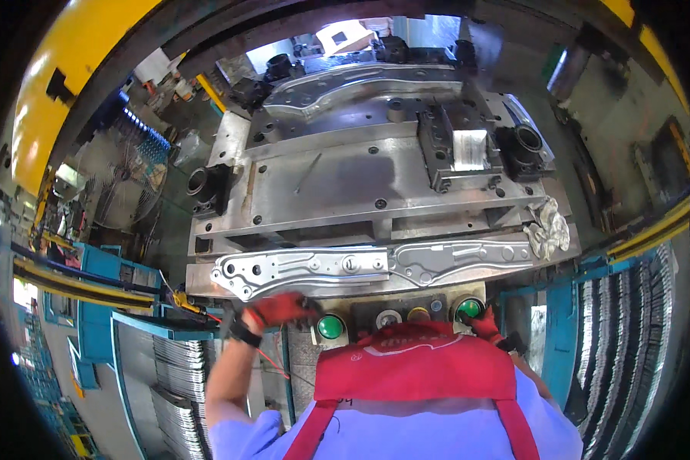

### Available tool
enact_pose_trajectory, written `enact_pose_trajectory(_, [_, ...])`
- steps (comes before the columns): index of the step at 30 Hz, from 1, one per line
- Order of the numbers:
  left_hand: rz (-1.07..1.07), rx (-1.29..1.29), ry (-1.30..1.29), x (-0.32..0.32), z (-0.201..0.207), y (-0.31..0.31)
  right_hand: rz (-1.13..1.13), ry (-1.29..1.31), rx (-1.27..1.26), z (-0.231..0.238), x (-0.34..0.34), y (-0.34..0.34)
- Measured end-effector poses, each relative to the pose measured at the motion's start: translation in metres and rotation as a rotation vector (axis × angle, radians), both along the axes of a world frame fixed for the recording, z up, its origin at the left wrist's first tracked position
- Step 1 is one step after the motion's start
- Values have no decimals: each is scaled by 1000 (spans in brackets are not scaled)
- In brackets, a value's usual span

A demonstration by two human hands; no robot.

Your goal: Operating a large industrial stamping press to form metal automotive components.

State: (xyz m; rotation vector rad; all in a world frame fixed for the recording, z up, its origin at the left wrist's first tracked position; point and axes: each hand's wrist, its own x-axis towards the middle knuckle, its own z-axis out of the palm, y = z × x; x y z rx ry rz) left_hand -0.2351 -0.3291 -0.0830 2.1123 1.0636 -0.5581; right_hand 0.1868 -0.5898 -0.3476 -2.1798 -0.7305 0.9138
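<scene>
Hands apart, grips unclear: left hand (280, 310) near left button (330, 326), right hand (486, 326) by right button (468, 308); likely pressing step, next needs both pressed

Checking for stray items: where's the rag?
Head view, right of centre: the rag lies crumpled at the front right corner of the die, just beside the right metal part's right end.
</scene>
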Motion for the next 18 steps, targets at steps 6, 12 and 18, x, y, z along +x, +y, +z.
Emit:
enact_pose_trajectory(6, [275,418,-856,84,94,116,-1,329,-95,17,11,10])
enact_pose_trajectory(12, [-67,1268,-447,183,90,257,23,91,-186,-15,20,-9])
enact_pose_trajectory(18, [-62,930,-268,226,90,325,42,-262,43,58,28,29])
